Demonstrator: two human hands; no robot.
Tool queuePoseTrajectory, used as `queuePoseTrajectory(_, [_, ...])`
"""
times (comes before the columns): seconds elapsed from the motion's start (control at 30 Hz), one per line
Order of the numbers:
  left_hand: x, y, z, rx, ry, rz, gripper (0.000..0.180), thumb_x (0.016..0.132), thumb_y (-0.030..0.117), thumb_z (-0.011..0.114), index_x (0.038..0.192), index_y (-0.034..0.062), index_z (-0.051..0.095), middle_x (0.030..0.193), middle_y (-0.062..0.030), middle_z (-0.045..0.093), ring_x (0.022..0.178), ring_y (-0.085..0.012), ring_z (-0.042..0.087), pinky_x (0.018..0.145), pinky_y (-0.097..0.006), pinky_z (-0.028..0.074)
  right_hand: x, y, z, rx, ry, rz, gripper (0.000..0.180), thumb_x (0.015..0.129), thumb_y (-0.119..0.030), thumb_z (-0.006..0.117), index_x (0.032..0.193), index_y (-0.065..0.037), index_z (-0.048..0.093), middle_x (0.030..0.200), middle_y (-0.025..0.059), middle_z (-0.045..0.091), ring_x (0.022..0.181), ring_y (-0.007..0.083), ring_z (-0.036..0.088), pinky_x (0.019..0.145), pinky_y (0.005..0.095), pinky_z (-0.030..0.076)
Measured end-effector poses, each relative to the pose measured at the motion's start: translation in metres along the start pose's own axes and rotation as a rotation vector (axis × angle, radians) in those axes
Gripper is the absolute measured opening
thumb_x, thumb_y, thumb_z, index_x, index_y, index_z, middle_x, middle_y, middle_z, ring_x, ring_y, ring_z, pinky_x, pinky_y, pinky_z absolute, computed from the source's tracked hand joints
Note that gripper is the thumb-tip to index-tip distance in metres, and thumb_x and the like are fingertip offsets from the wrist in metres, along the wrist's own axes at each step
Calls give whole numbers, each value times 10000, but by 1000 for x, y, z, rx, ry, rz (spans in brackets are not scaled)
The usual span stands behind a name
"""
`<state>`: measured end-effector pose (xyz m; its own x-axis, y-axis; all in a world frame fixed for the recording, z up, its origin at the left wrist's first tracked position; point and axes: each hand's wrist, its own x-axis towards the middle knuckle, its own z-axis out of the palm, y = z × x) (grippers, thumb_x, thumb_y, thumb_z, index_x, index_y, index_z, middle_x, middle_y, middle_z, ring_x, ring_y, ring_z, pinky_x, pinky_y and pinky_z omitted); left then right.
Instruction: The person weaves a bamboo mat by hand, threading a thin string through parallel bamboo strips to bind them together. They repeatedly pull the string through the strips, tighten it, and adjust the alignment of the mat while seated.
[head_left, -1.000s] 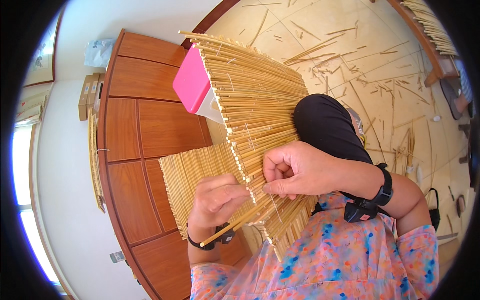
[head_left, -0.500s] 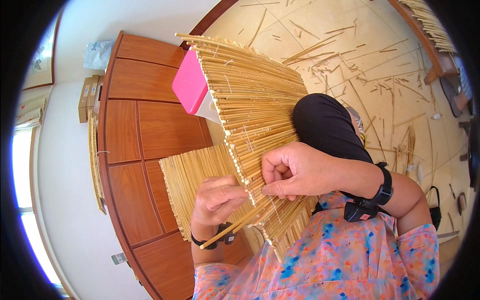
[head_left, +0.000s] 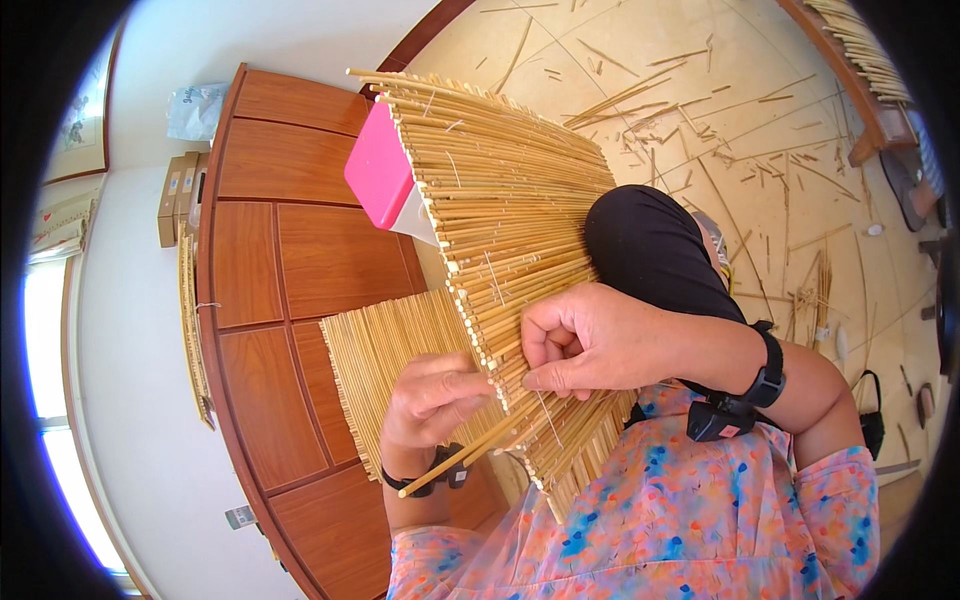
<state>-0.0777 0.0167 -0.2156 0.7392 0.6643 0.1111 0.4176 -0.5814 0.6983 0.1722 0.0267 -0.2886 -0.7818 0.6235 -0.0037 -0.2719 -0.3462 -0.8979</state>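
Before you stands one large brown wooden cabinet [head_left: 290,260] with panelled doors, and beside it the pale floor [head_left: 700,90] is strewn with many loose reed pieces, too many to count. Against your lap you hold one wide mat of thin yellow-tan reed sticks bound side by side [head_left: 500,200]; it spreads like a fan from your hands up toward the cabinet top, and a second, lower flap of the same sticks [head_left: 390,350] lies near your left hand. One pink flat rectangular block [head_left: 378,178] sits against the upper left edge of the mat.

Your right hand [head_left: 590,340] is closed to a fist, fingers curled and pinching the sticks at the bound edge of the mat. Your left hand [head_left: 435,400] is also curled closed, gripping a few loose reed sticks [head_left: 470,455] that point out below your wrist. Each wrist carries one black band [head_left: 765,375].
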Motion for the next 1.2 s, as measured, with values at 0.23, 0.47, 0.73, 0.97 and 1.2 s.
queuePoseTrajectory(0.23, [-2,-2,1,-73,12,-35,163,786,5,755,945,17,720,688,-58,559,557,-188,549,492,-303,398,1,1,0,-4,-4,-6,177,923,-114,725,862,-41,576,681,10,622,575,52,596,500,198,450])
queuePoseTrajectory(0.47, [-5,-2,4,-71,38,-46,165,780,0,751,941,14,717,699,-63,564,571,-195,564,497,-311,409,1,1,0,17,-12,-8,176,924,-112,724,862,-42,576,685,6,622,577,50,593,499,200,445])
queuePoseTrajectory(0.73, [-8,6,4,25,26,-56,211,772,-39,736,972,18,703,708,-72,554,574,-216,566,498,-317,411,0,0,0,12,-11,7,172,924,-107,722,863,-40,576,693,5,625,581,46,590,506,196,445])
queuePoseTrajectory(0.97, [-8,6,4,20,30,-60,230,772,-47,731,993,10,703,714,-78,555,580,-220,568,504,-319,413,0,1,-1,23,-17,-4,173,923,-107,723,863,-40,576,696,7,625,587,48,593,514,197,455])
queuePoseTrajectory(1.2, [-12,0,6,-45,48,-51,228,779,-62,718,998,0,708,717,-81,552,585,-218,568,506,-315,413,1,2,-1,19,-19,-3,175,922,-108,725,864,-37,576,696,8,627,591,50,597,518,198,459])
